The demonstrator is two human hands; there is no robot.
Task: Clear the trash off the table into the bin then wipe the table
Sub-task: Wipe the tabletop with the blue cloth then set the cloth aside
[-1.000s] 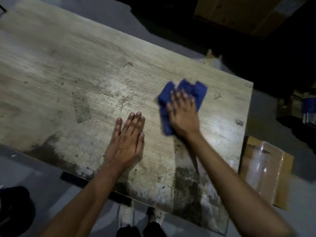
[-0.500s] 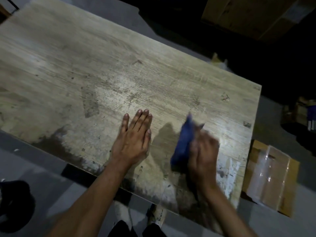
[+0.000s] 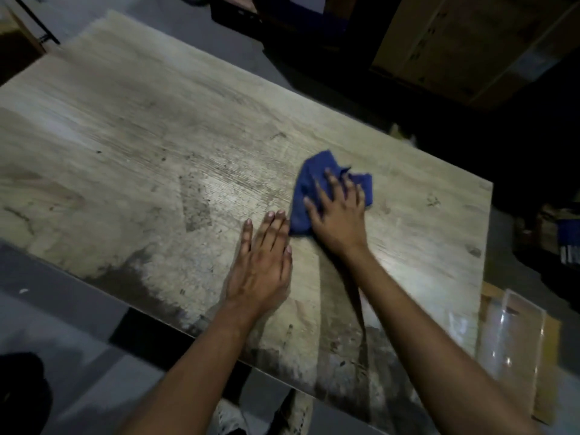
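Observation:
A worn, stained wooden table (image 3: 131, 146) fills most of the view. On its right half lies a crumpled blue cloth (image 3: 309, 183). My right hand (image 3: 337, 211) presses down on the cloth with fingers spread, covering its near part. My left hand (image 3: 262, 265) rests flat on the tabletop just left of the cloth, fingers together, holding nothing. No trash is visible on the table surface.
A cardboard box with a clear plastic sheet (image 3: 514, 343) sits on the floor beyond the table's right edge. Large cardboard boxes (image 3: 464, 42) stand in the dark at the back right. A dark object (image 3: 22, 394) lies on the floor at lower left.
My right hand swept the blue cloth from the far right toward the near edge, then back out to the middle right. The left hand stayed flat in place.

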